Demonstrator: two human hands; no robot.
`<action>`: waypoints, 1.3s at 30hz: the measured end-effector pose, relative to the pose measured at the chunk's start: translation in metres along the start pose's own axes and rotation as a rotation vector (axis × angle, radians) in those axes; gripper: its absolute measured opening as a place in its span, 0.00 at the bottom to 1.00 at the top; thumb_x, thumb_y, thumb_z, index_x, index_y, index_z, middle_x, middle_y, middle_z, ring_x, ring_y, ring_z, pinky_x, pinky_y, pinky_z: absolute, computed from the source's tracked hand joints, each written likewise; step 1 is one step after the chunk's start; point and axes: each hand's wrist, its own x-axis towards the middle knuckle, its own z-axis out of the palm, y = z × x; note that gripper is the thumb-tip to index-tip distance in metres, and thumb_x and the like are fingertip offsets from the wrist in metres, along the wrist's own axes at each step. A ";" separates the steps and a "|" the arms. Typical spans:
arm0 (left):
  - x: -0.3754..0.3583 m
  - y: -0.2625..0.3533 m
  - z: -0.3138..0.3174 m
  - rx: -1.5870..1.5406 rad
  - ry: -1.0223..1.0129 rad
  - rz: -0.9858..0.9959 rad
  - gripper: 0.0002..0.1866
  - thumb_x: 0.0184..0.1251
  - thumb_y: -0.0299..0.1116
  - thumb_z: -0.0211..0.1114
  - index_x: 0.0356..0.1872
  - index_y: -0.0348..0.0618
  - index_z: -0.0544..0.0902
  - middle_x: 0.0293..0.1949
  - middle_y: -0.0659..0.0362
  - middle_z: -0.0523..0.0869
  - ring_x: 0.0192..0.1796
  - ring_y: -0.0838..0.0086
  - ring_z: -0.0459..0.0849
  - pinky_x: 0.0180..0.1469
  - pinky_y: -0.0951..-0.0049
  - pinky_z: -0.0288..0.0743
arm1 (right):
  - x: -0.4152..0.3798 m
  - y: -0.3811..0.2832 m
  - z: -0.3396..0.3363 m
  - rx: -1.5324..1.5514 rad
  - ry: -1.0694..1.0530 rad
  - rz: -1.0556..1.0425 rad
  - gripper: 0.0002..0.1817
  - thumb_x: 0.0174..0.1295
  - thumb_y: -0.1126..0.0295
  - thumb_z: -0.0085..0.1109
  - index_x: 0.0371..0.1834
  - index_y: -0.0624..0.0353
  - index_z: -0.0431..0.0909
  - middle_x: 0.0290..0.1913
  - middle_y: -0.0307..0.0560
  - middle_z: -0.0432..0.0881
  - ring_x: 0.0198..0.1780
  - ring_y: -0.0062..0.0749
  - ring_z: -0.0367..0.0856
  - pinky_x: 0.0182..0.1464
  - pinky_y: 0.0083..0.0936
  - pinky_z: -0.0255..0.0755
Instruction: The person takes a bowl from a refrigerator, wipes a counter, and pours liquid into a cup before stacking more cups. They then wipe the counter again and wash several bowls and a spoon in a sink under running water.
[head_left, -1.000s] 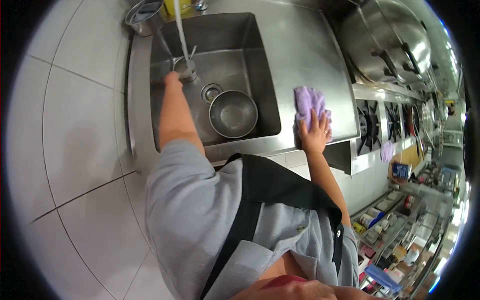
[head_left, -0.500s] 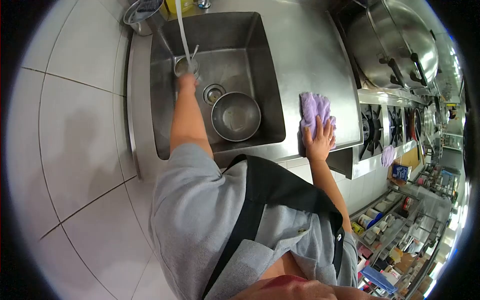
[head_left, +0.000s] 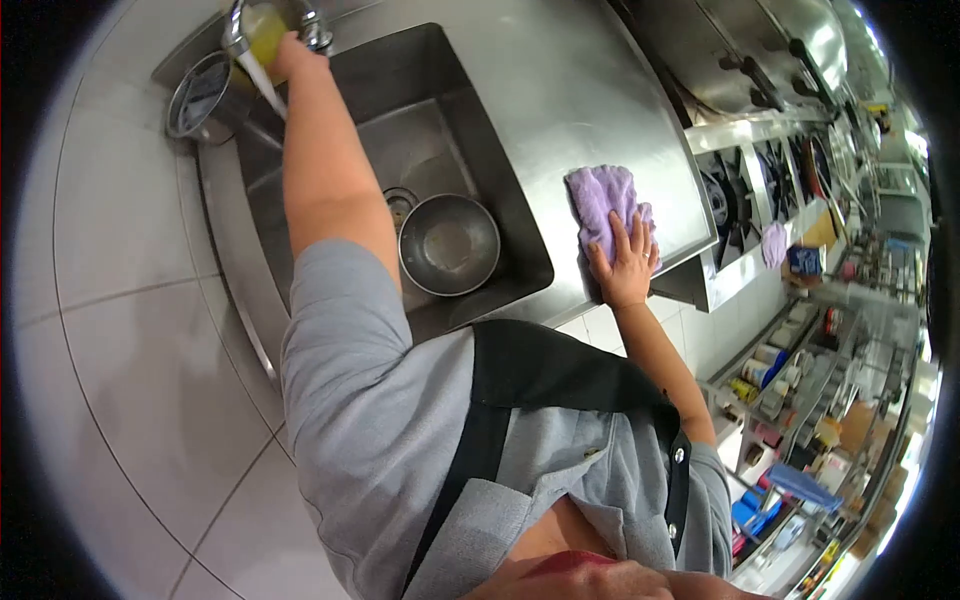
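My left hand (head_left: 293, 58) is at a yellow container or bottle (head_left: 265, 35) beside the faucet (head_left: 317, 32), its fingers mostly hidden. My right hand (head_left: 628, 268) lies flat with fingers spread on a crumpled purple cloth (head_left: 600, 197), on the steel counter (head_left: 540, 90). In the sink (head_left: 425, 125), a round metal pan (head_left: 450, 245) sits against the drain (head_left: 400, 203). A white hose or spout (head_left: 262, 82) hangs over the sink's back left corner.
A metal pot (head_left: 200, 95) stands left of the faucet. Beyond the counter's right edge are gas burners (head_left: 725, 205) and a very large steel pot (head_left: 740, 45). Shelves with many items (head_left: 800, 400) stand at the lower right. White tiles (head_left: 130, 230) cover the left side.
My left hand has moved up and left, out of the sink, from a small bowl under the spout to the yellow object. My right hand stays on the cloth. The view has shifted and turned.
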 end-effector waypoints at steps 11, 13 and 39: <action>0.073 -0.013 -0.020 1.729 -0.129 0.975 0.23 0.50 0.31 0.67 0.51 0.41 0.80 0.48 0.48 0.83 0.52 0.62 0.80 0.54 0.62 0.74 | -0.007 0.004 -0.012 0.065 0.008 0.033 0.35 0.57 0.37 0.48 0.67 0.38 0.65 0.74 0.54 0.51 0.75 0.53 0.43 0.70 0.59 0.37; 0.056 -0.007 -0.021 1.739 -0.144 1.116 0.22 0.48 0.29 0.68 0.49 0.39 0.80 0.45 0.46 0.83 0.49 0.60 0.81 0.50 0.62 0.76 | -0.007 0.007 -0.008 0.053 0.023 0.015 0.35 0.57 0.38 0.48 0.67 0.37 0.65 0.73 0.53 0.53 0.75 0.53 0.44 0.69 0.59 0.38; -0.457 -0.166 -0.137 1.611 -1.658 1.207 0.27 0.66 0.37 0.54 0.66 0.49 0.64 0.69 0.48 0.61 0.71 0.52 0.55 0.70 0.43 0.45 | -0.026 0.064 0.006 0.422 0.244 -0.424 0.30 0.53 0.46 0.58 0.58 0.45 0.74 0.72 0.56 0.53 0.72 0.57 0.51 0.67 0.59 0.46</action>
